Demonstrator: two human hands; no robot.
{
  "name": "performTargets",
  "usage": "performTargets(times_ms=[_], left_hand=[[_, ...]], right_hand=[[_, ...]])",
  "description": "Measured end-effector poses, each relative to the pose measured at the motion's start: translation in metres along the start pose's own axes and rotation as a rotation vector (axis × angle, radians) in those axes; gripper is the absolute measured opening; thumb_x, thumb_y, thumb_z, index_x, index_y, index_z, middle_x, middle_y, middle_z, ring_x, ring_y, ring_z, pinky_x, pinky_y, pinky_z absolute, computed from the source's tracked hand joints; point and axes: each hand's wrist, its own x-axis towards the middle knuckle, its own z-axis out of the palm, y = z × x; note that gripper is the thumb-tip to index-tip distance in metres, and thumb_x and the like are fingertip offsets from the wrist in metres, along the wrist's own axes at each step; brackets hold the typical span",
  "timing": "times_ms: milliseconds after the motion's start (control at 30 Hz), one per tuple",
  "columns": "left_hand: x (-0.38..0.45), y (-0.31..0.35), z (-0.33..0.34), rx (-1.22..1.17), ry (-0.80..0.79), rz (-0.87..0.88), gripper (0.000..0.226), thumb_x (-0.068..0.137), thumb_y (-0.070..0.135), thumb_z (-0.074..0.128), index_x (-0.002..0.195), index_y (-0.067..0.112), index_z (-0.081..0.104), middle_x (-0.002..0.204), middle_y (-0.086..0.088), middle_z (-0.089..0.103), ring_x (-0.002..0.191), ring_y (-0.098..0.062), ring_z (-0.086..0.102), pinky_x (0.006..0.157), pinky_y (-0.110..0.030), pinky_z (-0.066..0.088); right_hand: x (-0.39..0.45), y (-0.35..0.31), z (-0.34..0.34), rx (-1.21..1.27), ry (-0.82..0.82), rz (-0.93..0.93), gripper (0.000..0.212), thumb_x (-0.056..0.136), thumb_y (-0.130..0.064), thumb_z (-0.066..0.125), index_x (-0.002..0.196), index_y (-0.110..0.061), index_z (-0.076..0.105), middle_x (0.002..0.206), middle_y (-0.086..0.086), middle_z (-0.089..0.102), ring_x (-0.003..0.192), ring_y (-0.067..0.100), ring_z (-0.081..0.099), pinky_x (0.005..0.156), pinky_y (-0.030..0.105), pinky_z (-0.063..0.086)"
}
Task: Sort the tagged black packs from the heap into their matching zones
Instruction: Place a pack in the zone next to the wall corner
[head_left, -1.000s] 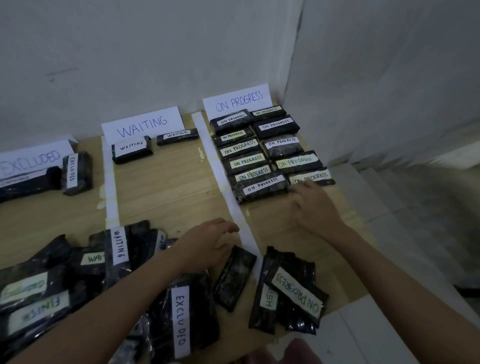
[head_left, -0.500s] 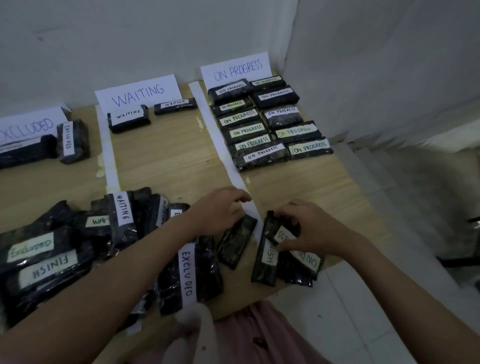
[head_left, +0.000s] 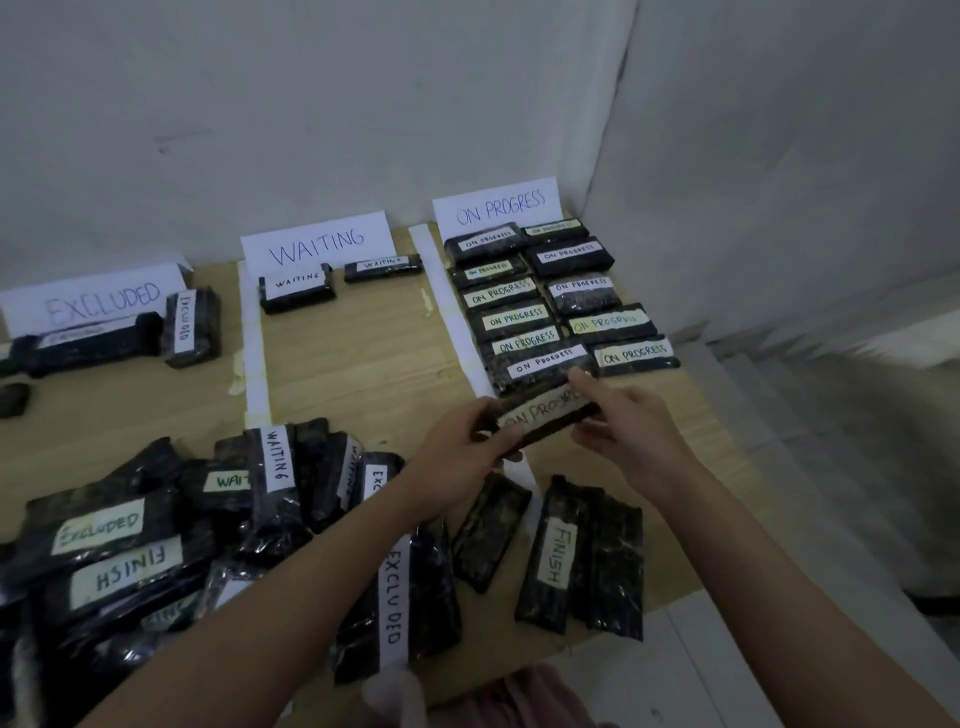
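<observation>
Nearest, on the wooden surface (head_left: 363, 374), a heap of black packs (head_left: 171, 535) at left, tags reading EXCLUDED, FINISH, WAITING; at right a FINISH pack (head_left: 556, 556) lying beside two untagged ones. Just beyond, left hand (head_left: 457, 452) and right hand (head_left: 628, 426) both gripping one ON PROGRESS pack (head_left: 543, 415), fingers curled round its ends, held above the white tape strip (head_left: 457, 322), close to the nearest row of the ON PROGRESS zone. Farther back, two columns of ON PROGRESS packs (head_left: 550, 306). Against the wall, paper signs: EXCLUDED (head_left: 93, 301), WAITING (head_left: 317, 241), ON PROGRESS (head_left: 498, 205), with two packs below WAITING.
</observation>
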Motion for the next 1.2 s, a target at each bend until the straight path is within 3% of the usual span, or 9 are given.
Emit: performTargets(times_ms=[100,167,233,300,500,600,767,900,1200], left_hand=[[0.006,0.0,-0.006,0.037,0.033,-0.03,0.025,0.092,0.02,0.054,0.107,-0.001,0.056,0.08,-0.008,0.068,0.063,-0.005,0.067,0.056,-0.018,0.051],[0.01,-0.001,-0.007,0.089,-0.005,-0.038,0.025,0.092,0.02,0.054,0.105,-0.001,0.056,0.074,-0.004,0.066,0.053,0.001,0.062,0.049,-0.012,0.045],[0.015,-0.002,-0.004,0.142,-0.058,-0.046,0.024,0.093,0.023,0.053,0.106,0.003,0.057,0.075,-0.001,0.065,0.052,0.002,0.061,0.048,-0.009,0.042],[0.019,-0.003,0.002,0.178,-0.105,-0.053,0.018,0.093,0.025,0.053,0.1,0.01,0.057,0.081,0.0,0.065,0.06,-0.003,0.064,0.052,-0.009,0.044],[0.027,-0.004,0.012,0.227,-0.089,-0.062,0.012,0.092,0.029,0.053,0.094,0.017,0.052,0.082,0.0,0.063,0.069,-0.012,0.06,0.055,-0.008,0.042],[0.032,-0.004,0.008,0.233,0.007,-0.094,0.032,0.091,0.03,0.055,0.118,0.013,0.049,0.105,0.0,0.057,0.091,-0.014,0.056,0.073,-0.021,0.044],[0.031,-0.013,-0.004,0.344,0.111,-0.013,0.039,0.091,0.021,0.055,0.127,0.009,0.046,0.119,-0.005,0.056,0.102,-0.014,0.053,0.078,-0.016,0.036],[0.025,-0.022,-0.007,0.435,0.045,0.046,0.036,0.091,0.02,0.055,0.125,0.009,0.048,0.121,-0.006,0.057,0.105,-0.013,0.052,0.083,-0.017,0.037],[0.018,-0.024,-0.006,0.508,-0.005,0.097,0.033,0.092,0.02,0.053,0.124,0.011,0.051,0.124,-0.006,0.056,0.113,-0.014,0.051,0.082,-0.017,0.038]], right_hand=[[0.003,0.023,-0.002,-0.452,0.185,-0.177,0.04,0.081,-0.039,0.067,0.106,-0.012,0.051,0.109,0.006,0.056,0.096,0.02,0.055,0.079,0.034,0.05],[0.002,0.038,-0.008,-0.833,0.253,-0.661,0.042,0.083,-0.031,0.06,0.118,-0.012,0.047,0.122,0.007,0.049,0.111,0.02,0.046,0.092,0.038,0.044],[0.007,0.05,-0.016,-1.119,0.11,-1.057,0.051,0.079,-0.03,0.054,0.126,-0.013,0.044,0.129,0.01,0.049,0.119,0.024,0.043,0.097,0.042,0.041],[0.013,0.057,-0.023,-1.272,-0.006,-1.176,0.055,0.076,-0.03,0.053,0.128,-0.017,0.043,0.128,0.011,0.053,0.118,0.026,0.045,0.096,0.044,0.043],[0.027,0.047,-0.028,-1.31,-0.102,-1.199,0.051,0.071,-0.018,0.067,0.119,-0.015,0.05,0.116,0.01,0.059,0.106,0.028,0.054,0.081,0.04,0.05],[0.046,0.039,-0.03,-1.368,-0.124,-1.098,0.061,0.06,-0.003,0.076,0.117,-0.009,0.056,0.116,0.015,0.06,0.104,0.037,0.058,0.077,0.046,0.054],[0.073,0.03,-0.027,-1.561,-0.224,-0.841,0.059,0.081,-0.005,0.062,0.137,-0.01,0.043,0.141,0.015,0.039,0.13,0.032,0.034,0.101,0.045,0.039],[0.072,0.026,-0.027,-1.612,-0.287,-0.795,0.057,0.083,-0.005,0.057,0.138,-0.011,0.041,0.146,0.017,0.029,0.133,0.033,0.029,0.101,0.045,0.038],[-0.002,0.029,-0.033,-1.341,-0.742,-0.85,0.053,0.072,0.005,0.051,0.12,-0.016,0.062,0.125,0.004,0.056,0.114,0.018,0.047,0.094,0.027,0.039]])
